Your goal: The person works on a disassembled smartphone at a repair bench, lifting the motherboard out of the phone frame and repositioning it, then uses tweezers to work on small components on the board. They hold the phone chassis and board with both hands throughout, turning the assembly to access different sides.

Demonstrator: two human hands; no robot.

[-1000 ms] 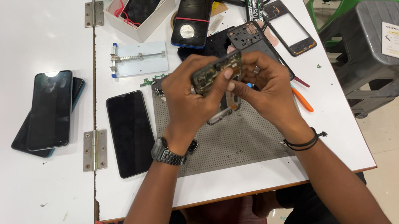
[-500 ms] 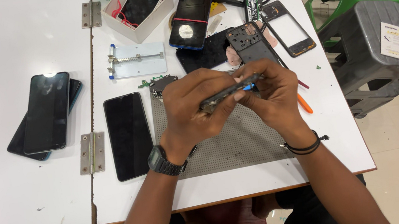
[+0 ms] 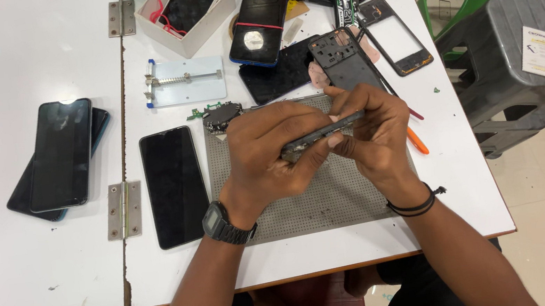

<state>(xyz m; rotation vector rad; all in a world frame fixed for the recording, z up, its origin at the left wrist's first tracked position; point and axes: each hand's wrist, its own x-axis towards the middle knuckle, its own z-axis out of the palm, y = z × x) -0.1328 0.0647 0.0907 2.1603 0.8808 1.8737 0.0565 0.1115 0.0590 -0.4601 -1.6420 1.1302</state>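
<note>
now | both hands (image 3: 272,149) (image 3: 371,133) grip phone frame (image 3: 322,134) edge-on | grey mat (image 3: 334,197) beneath | black phone (image 3: 174,185) beside

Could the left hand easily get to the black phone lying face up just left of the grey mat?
Probably yes, but not right now. The black phone lies bare on the white table, close beside the left hand, with nothing between. But that hand, with the right hand, grips a dark phone frame and would have to let go.

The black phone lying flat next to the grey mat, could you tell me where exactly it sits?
In the head view, the black phone lies face up on the white table, just beside the grey mat on the left hand side, near a metal hinge.
</note>
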